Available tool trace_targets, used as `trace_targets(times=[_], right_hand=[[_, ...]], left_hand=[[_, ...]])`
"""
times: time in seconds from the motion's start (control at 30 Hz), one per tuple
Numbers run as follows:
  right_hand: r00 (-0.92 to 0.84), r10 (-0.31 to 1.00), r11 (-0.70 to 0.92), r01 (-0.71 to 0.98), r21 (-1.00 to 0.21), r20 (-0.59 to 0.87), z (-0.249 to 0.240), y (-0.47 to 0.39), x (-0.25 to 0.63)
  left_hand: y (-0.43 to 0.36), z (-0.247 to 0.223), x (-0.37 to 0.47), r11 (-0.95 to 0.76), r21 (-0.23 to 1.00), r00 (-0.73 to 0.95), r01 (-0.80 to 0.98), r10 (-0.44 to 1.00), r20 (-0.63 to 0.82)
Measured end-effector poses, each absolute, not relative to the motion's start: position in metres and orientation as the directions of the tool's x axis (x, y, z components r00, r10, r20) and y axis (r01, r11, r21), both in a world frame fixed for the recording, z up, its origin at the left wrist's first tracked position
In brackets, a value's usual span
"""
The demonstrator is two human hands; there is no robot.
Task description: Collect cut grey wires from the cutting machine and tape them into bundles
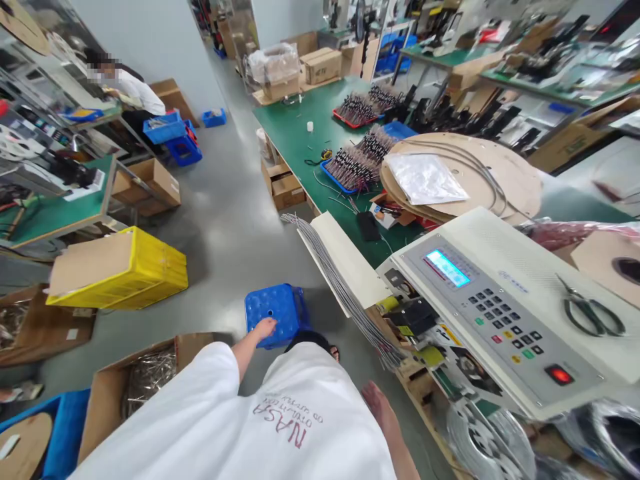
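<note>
My left hand (pixel 265 327) is low in front of me, over the blue plastic stool (pixel 270 303) in the head view. Its fingers are curled in, and nothing shows in them; whether it touches the stool I cannot tell. On the other side of my body hangs my right hand (pixel 379 404), somewhat blurred, its fingers loosely stretched and holding nothing visible. Closest to it is a bundle of grey cables (pixel 345 287), lying along a cream sloped tray (pixel 345 257). The tray joins a cable-cutting machine (pixel 480 293) with a lit display and a keypad.
Pliers (pixel 590 310) lie on the machine. Behind it, a green table (pixel 285 123) bears trays of cable pieces (pixel 353 163) and a large cardboard reel (pixel 510 167). A yellow crate (pixel 155 267) and open carton (pixel 107 393) stand left. A co-worker (pixel 133 93) sits at the far left.
</note>
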State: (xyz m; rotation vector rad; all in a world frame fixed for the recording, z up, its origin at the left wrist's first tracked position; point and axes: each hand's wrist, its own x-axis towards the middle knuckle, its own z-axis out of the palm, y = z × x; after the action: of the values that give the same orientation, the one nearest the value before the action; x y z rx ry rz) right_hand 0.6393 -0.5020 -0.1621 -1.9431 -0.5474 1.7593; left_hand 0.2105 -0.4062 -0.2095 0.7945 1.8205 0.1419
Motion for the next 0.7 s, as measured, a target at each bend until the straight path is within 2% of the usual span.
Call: trace_targets(times=[0.1, 0.23, 0.3, 0.37, 0.43, 0.47, 0.5, 0.57, 0.6, 0.63, 0.7], right_hand=[[0.085, 0.633, -0.771, -0.016, -0.636, -0.770, -0.167, -0.482, 0.632], [0.087, 0.704, -0.705, -0.039, -0.708, -0.705, -0.167, -0.447, 0.620], [0.082, 0.713, -0.687, -0.122, -0.717, -0.697, -0.164, -0.429, 0.614], [0.119, 0.701, -0.640, -0.330, -0.694, -0.703, -0.156, -0.412, 0.603], [0.214, 0.672, -0.472, -0.612, -0.634, -0.708, -0.146, -0.399, 0.587], [0.239, 0.643, -0.368, -0.737, -0.567, -0.727, -0.143, -0.392, 0.579], [0.315, 0.586, -0.267, -0.795, -0.544, -0.747, -0.142, -0.384, 0.573], [0.407, 0.484, -0.009, -0.883, -0.470, -0.775, -0.150, -0.366, 0.569], [0.445, 0.476, 0.152, -0.891, -0.427, -0.759, -0.158, -0.358, 0.571], [0.495, 0.435, 0.291, -0.868, -0.403, -0.752, -0.166, -0.351, 0.574], [0.553, 0.383, 0.489, -0.801, -0.346, -0.740, -0.182, -0.339, 0.577]], left_hand=[[-0.361, -0.195, 0.222, 0.684, 0.534, -0.191, 0.497, 0.686, -0.702], [-0.267, -0.158, 0.217, 0.480, 0.607, -0.218, 0.634, 0.863, -0.455], [-0.209, -0.127, 0.205, 0.344, 0.583, -0.180, 0.736, 0.930, -0.321], [-0.154, -0.094, 0.194, 0.187, 0.515, -0.066, 0.837, 0.968, -0.244], [-0.107, -0.067, 0.191, -0.001, 0.429, 0.118, 0.903, 0.962, -0.245], [-0.085, -0.058, 0.192, -0.106, 0.391, 0.221, 0.914, 0.940, -0.262], [-0.062, -0.054, 0.194, -0.212, 0.359, 0.322, 0.909, 0.903, -0.284], [-0.009, -0.062, 0.196, -0.415, 0.304, 0.505, 0.857, 0.794, -0.338], [0.018, -0.073, 0.195, -0.565, 0.197, 0.596, 0.801, 0.727, -0.340], [0.042, -0.087, 0.193, -0.681, 0.112, 0.665, 0.724, 0.644, -0.379], [0.074, -0.117, 0.184, -0.801, 0.023, 0.726, 0.598, 0.529, -0.439]])
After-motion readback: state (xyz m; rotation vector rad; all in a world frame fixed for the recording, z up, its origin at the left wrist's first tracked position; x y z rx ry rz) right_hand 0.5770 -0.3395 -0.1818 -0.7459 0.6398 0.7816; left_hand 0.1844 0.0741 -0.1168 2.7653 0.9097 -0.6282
